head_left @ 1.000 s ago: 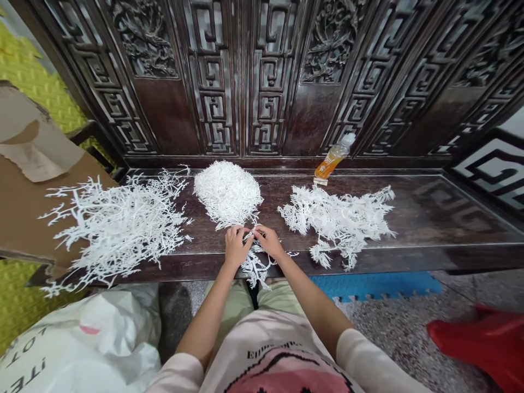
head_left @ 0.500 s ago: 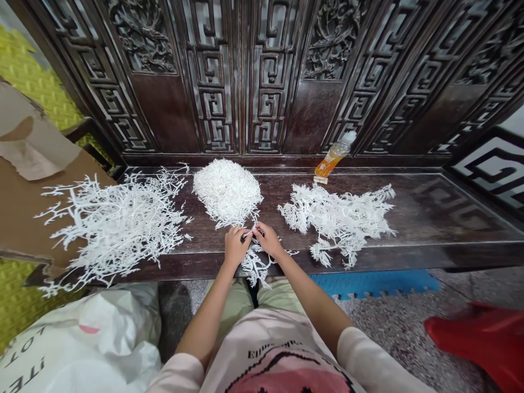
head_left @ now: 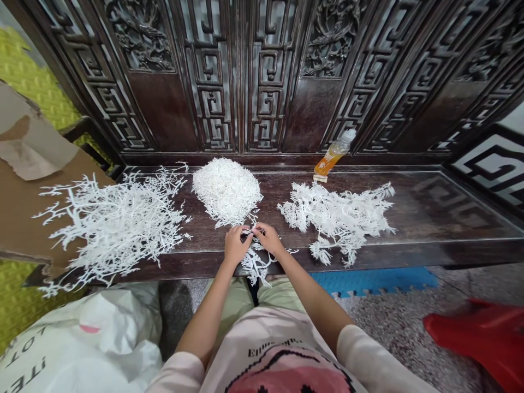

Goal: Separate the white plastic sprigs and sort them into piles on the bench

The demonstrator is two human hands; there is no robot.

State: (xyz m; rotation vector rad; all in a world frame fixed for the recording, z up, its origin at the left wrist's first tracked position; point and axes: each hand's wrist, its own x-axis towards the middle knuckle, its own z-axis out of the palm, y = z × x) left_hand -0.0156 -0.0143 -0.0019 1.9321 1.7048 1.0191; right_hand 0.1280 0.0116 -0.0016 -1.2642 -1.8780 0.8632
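My left hand (head_left: pixel 237 244) and my right hand (head_left: pixel 267 239) meet at the front edge of a dark wooden bench (head_left: pixel 413 218). Both pinch a white plastic branch (head_left: pixel 254 266), whose forked twigs hang over the edge below my fingers. Just beyond my hands is a rounded heap of small white pieces (head_left: pixel 226 188). A pile of bare white branches (head_left: pixel 126 224) spreads to the left. On the right lies a pile of bushier white branches (head_left: pixel 341 215) with tufted ends. My fingertips partly hide the spot they grip.
A bottle of orange drink (head_left: pixel 332 157) leans at the back of the bench, against the carved wooden backrest (head_left: pixel 172 112). Torn cardboard (head_left: pixel 36 202) is at the far left. A white sack (head_left: pixel 102 338), a blue foam mat (head_left: pixel 376 281) and a red object (head_left: pixel 478 333) are below.
My fingers have shifted very slightly around the branch, and the left hand's fingers look a little more spread. The piles have stayed as they were.
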